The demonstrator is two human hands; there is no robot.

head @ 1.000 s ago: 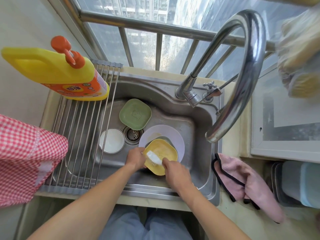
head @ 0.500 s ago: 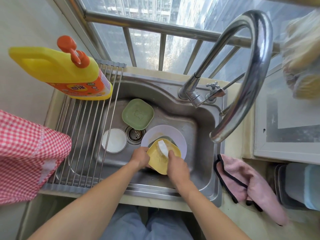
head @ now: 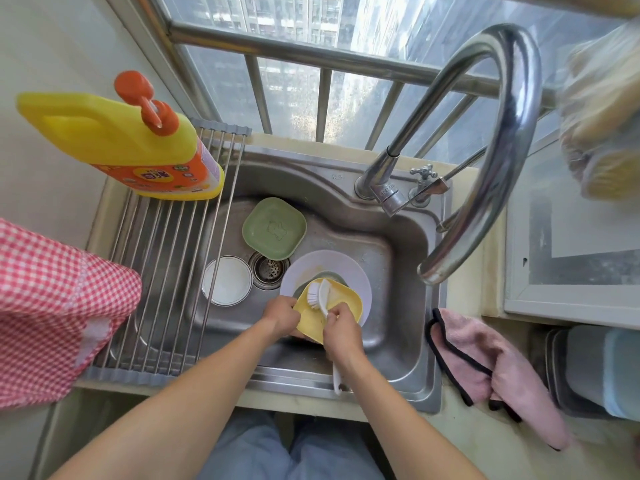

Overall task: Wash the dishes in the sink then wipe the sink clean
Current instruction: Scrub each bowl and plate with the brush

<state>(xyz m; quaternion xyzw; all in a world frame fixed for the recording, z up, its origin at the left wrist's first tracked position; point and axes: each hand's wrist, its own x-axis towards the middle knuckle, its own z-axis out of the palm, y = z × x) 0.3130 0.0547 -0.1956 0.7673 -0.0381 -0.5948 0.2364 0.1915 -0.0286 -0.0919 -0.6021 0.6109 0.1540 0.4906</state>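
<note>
Lower centre of the frame: left hand (head: 281, 315) and right hand (head: 341, 332) meet over the yellow dish (head: 341, 304), inside the sink (head: 412, 244).
Left hand: fingers curled round the dish's left edge, holding it tilted above the white plate (head: 349, 271).
Right hand: fingers closed round the handle of the white brush (head: 316, 293); bristles rest on the dish's upper left part, and the handle's tail shows below the wrist.
Step in hand: scrubbing the yellow dish — washing appears to be at an early stage, judging by the other pieces lying in the basin.
Next move: likely needs a rinse; the tap (head: 485, 161) arches over the right of the frame and no water is seen running.
Sink contents: green dish (head: 273, 228) at centre above the drain (head: 267, 268); small white bowl (head: 227, 280) left of the drain, partly under the rack (head: 162, 271); white plate beneath the yellow dish.
Wiping stage: not yet begun — pink cloth (head: 491, 368) lies on the counter, lower right.
</note>
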